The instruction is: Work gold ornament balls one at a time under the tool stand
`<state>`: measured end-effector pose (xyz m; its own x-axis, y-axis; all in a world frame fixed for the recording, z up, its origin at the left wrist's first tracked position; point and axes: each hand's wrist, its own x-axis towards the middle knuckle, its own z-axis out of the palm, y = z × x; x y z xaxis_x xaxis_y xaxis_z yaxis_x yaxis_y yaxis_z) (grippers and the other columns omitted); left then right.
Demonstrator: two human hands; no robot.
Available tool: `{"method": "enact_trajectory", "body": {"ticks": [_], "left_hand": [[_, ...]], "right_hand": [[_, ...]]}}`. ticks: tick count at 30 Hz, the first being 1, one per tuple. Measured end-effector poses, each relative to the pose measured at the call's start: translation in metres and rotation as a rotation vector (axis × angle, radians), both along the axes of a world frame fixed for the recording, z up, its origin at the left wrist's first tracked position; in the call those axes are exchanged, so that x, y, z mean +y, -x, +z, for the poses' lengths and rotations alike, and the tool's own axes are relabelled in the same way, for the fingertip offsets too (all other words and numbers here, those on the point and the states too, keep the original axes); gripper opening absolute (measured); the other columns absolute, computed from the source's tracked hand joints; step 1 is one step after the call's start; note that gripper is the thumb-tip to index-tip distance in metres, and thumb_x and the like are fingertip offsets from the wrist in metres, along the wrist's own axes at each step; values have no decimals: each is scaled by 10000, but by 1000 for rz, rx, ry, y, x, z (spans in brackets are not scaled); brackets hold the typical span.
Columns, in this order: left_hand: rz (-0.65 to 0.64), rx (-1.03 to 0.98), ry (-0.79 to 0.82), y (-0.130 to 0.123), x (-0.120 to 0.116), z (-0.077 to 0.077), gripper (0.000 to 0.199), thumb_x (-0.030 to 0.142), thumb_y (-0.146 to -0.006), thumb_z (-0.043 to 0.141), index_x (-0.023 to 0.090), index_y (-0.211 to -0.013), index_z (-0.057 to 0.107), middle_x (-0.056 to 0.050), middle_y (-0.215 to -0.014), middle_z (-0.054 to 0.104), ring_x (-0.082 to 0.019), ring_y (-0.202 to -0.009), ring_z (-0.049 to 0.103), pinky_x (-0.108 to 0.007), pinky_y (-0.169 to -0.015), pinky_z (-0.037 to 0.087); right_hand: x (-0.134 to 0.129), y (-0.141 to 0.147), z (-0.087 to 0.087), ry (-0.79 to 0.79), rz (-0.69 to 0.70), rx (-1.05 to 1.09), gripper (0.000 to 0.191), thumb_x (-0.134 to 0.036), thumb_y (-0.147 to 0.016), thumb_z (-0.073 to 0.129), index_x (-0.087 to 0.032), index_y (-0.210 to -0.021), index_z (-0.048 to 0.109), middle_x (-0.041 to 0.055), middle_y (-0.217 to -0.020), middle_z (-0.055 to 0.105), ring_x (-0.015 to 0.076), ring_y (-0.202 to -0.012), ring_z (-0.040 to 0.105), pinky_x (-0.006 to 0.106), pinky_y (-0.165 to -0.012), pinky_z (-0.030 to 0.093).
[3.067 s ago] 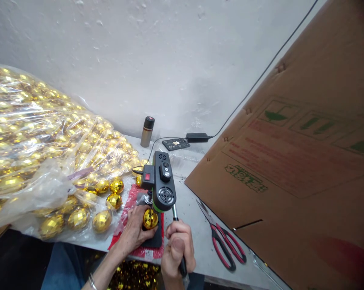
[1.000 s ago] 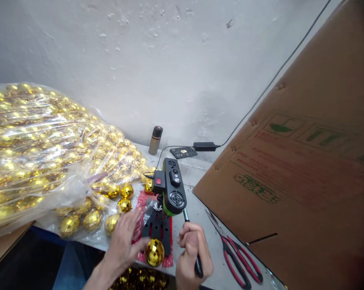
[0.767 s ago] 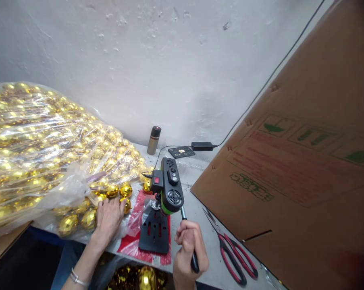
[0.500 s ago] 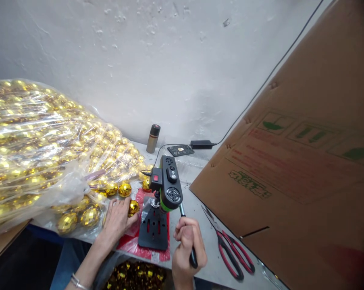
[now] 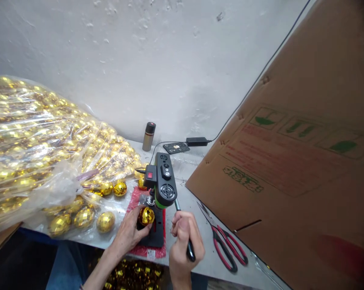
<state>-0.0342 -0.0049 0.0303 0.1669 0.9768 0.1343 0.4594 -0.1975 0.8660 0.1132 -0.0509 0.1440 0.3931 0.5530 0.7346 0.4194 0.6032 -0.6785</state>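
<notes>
In my left hand (image 5: pixel 130 230) is a shiny gold mirrored ball (image 5: pixel 146 216), held between thumb and fingers over the black base plate (image 5: pixel 153 238) of a small bench drill press (image 5: pixel 166 181). The machine's black head, with a red switch at its side, stands just above and behind the ball. My right hand (image 5: pixel 186 243) is wrapped round the black-gripped lever (image 5: pixel 190 250) at the machine's right side. Under the base lies red plastic wrap (image 5: pixel 136 196). The far side of the held ball is hidden.
A large clear bag of gold balls (image 5: pixel 48 137) fills the left; several loose balls (image 5: pixel 105 222) lie beside it. Red-handled scissors (image 5: pixel 227 245) and a big cardboard box (image 5: pixel 275 161) are to the right. Behind stand a bottle (image 5: pixel 148 137), a phone-like slab (image 5: pixel 176 148) and a power adapter (image 5: pixel 196 141).
My left hand has carried a gold ball rightward from the table onto the machine's base. My right hand keeps its hold on the lever. The view has shifted slightly.
</notes>
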Motion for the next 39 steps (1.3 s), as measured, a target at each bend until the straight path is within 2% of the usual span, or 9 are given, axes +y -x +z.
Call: {"method": "enact_trajectory", "body": {"ticks": [7, 15, 20, 24, 31, 39], "left_hand": [[-46, 20, -92, -1, -1, -15, 556, 304, -808, 753, 222, -1348, 649, -155, -1302, 788, -375, -1183, 752, -551, -1050, 601], [-43, 136, -101, -17, 3, -8, 522, 277, -797, 747, 206, -1309, 674, -153, -1241, 786, -396, -1157, 732, -570, -1011, 582], [-56, 133, -135, -19, 8, -15, 512, 307, -824, 756, 242, -1324, 666, -111, -1258, 766, -356, -1158, 701, -547, -1034, 539], [-83, 131, -116, -16, 7, -20, 555, 290, -813, 770, 229, -1350, 644, -101, -1233, 752, -340, -1151, 679, -528, -1055, 512], [-75, 121, -60, -15, 3, -18, 562, 258, -783, 789, 254, -1331, 661, -82, -1206, 733, -333, -1142, 644, -481, -1020, 526], [-63, 120, -47, -17, 3, -22, 553, 278, -766, 804, 248, -1303, 673, -78, -1137, 720, -335, -1114, 644, -492, -1025, 522]], "right_hand": [[-1, -1, -4, -21, 9, -18, 312, -166, -1098, 489, -214, -806, 589, -20, -735, 558, 104, -629, 541, 232, -560, 409], [-2, -1, 3, -1, 4, -59, 313, -163, -1104, 466, -221, -820, 585, -36, -735, 561, 91, -609, 527, 218, -564, 415], [-5, -2, 5, 21, -12, -99, 303, -162, -1101, 466, -224, -825, 574, -37, -745, 569, 89, -610, 534, 216, -556, 408], [-5, -5, -7, -3, -11, -145, 294, -158, -1102, 443, -227, -841, 560, -34, -746, 570, 97, -628, 554, 224, -558, 408], [-4, -8, -38, -49, -13, -151, 321, -196, -1117, 432, -229, -817, 540, -28, -786, 579, 99, -675, 569, 239, -629, 453], [-2, -3, -46, -77, -44, -109, 362, -235, -1135, 407, -231, -799, 541, -33, -782, 558, 110, -678, 553, 258, -649, 449]]}}
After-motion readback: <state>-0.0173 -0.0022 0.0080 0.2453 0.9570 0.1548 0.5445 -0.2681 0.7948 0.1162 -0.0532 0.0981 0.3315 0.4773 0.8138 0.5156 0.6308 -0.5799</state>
